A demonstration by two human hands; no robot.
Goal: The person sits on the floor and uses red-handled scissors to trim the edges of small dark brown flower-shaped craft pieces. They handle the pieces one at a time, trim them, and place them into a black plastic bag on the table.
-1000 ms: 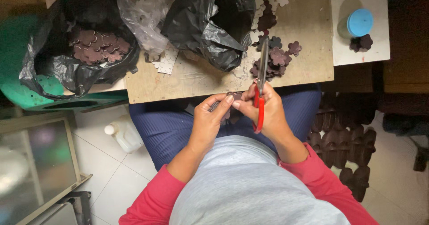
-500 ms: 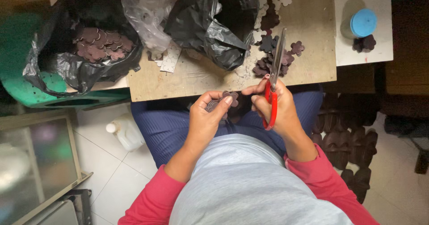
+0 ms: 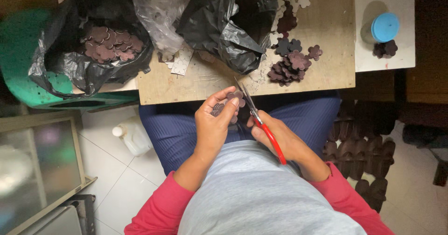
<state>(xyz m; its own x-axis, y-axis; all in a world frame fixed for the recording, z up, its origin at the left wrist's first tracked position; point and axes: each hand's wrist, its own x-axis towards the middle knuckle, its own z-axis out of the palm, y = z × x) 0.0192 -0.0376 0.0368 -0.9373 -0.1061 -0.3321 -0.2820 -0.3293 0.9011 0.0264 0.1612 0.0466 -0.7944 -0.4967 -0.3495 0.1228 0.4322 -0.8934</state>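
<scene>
A small dark flower-shaped piece (image 3: pixel 232 103) is pinched between thumb and fingers of the left hand (image 3: pixel 215 123), held over the lap just off the near edge of the wooden worktop (image 3: pixel 210 79). Red-handled scissors (image 3: pixel 259 120) are gripped by the closed fingers of the right hand (image 3: pixel 280 139); the blades are pointed up toward the near edge and lie right beside the held piece, and whether they touch it cannot be told. A loose pile of dark flower cutouts (image 3: pixel 291 62) is seen near the worktop's near right corner. A crumpled black bag (image 3: pixel 231 23) is set at the middle of the worktop, with a clear plastic bag (image 3: pixel 161 16) just left of it. Pale flower cutouts (image 3: pixel 179 62) lie near the clear bag. A second black bag holding brownish cutouts (image 3: pixel 109 41) hangs over the left edge, resting on a green stool (image 3: pixel 23 58). A blue-lidded container (image 3: pixel 385 27) stands on a white surface (image 3: pixel 373 60) beyond the right edge. A white bottle (image 3: pixel 133 134) stands on the floor below the left edge.
</scene>
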